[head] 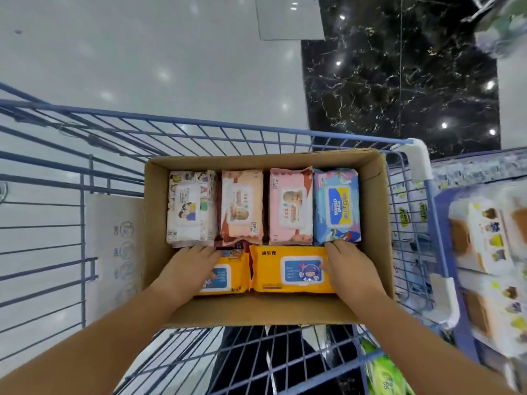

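Head camera looks down as a person's left hand (191, 269) and right hand (349, 269) settle wet-wipe packs into a cardboard box (256, 312) riding in a blue wire shopping cart (199, 125). Both hands lie flat with fingers nearly straight, pressing rather than gripping. The left hand covers most of the left yellow pack (228, 276), and the right hand rests on the right end of the right yellow pack (285, 269). These two glossy, soft plastic pillows with blue flip lids lie directly beneath the hands in the near row, their long axes running side to side and their ends touching at the middle. Just beyond the fingertips, four more packs stand side by side with long axes pointing away: a white cartoon-print pack (191, 206), a peach pack (242, 206), a pink pack (291, 203) and a blue pack (336, 203). Each hand is nearer its own yellow pack.
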A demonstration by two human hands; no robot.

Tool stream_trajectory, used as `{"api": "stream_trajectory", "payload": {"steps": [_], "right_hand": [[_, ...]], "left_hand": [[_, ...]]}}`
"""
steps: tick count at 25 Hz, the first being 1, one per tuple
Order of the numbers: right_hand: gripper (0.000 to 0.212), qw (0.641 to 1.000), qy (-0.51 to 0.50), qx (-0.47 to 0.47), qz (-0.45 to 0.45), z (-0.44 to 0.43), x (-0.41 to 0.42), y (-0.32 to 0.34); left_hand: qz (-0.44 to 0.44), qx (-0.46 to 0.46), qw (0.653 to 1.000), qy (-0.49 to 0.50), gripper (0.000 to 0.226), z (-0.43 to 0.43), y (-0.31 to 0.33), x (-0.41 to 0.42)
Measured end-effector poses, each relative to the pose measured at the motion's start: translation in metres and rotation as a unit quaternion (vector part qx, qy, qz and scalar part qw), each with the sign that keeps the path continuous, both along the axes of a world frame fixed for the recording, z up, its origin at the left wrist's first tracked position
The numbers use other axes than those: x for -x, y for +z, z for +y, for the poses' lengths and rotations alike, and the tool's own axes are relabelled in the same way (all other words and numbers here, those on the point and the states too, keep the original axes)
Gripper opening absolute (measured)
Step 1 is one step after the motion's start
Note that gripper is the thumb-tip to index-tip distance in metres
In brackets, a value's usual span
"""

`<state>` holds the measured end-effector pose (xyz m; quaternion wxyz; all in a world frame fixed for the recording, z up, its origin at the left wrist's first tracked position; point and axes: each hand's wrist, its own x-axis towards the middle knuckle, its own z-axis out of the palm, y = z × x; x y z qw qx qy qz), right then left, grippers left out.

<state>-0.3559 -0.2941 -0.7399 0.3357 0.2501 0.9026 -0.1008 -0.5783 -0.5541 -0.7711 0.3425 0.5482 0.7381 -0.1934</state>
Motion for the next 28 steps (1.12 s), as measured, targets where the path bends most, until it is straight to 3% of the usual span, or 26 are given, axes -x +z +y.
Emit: {"api": "stream_trajectory", "payload": {"steps": [3, 5, 8, 10, 14, 18, 22, 26, 28], "right_hand": [[0.055, 0.997, -0.065, 0.023, 0.040, -0.012, -0.003, 0.010], [0.064, 0.990, -0.107, 0.077, 0.050, -0.013, -0.003, 0.024], [0.073, 0.954, -0.224, 0.185, 0.076, -0.016, -0.005, 0.062], [0.076, 0.918, -0.305, 0.235, 0.097, -0.017, -0.011, 0.087], [0.075, 0.826, -0.448, 0.298, 0.169, -0.021, -0.043, 0.142], [0.067, 0.682, -0.577, 0.334, 0.300, -0.034, -0.101, 0.192], [0.058, 0.584, -0.629, 0.325, 0.397, -0.062, -0.180, 0.235], [0.040, 0.489, -0.670, 0.286, 0.481, -0.104, -0.279, 0.275], [0.048, 0.452, -0.682, 0.255, 0.515, -0.133, -0.332, 0.293]], "left_hand": [[-0.007, 0.011, 0.997, 0.079, 0.059, -0.007, 0.007, -0.013], [-0.061, 0.016, 0.983, 0.170, 0.060, 0.002, 0.021, -0.015], [-0.209, 0.024, 0.928, 0.307, 0.079, 0.026, 0.059, -0.006], [-0.259, 0.020, 0.905, 0.338, 0.093, 0.045, 0.086, -0.001], [-0.300, -0.039, 0.888, 0.346, 0.099, 0.090, 0.148, -0.012], [-0.348, -0.104, 0.883, 0.297, 0.110, 0.134, 0.215, -0.051], [-0.402, -0.142, 0.876, 0.225, 0.105, 0.171, 0.276, -0.116], [-0.453, -0.152, 0.868, 0.134, 0.131, 0.194, 0.332, -0.212], [-0.476, -0.144, 0.863, 0.094, 0.133, 0.199, 0.352, -0.275]]}}
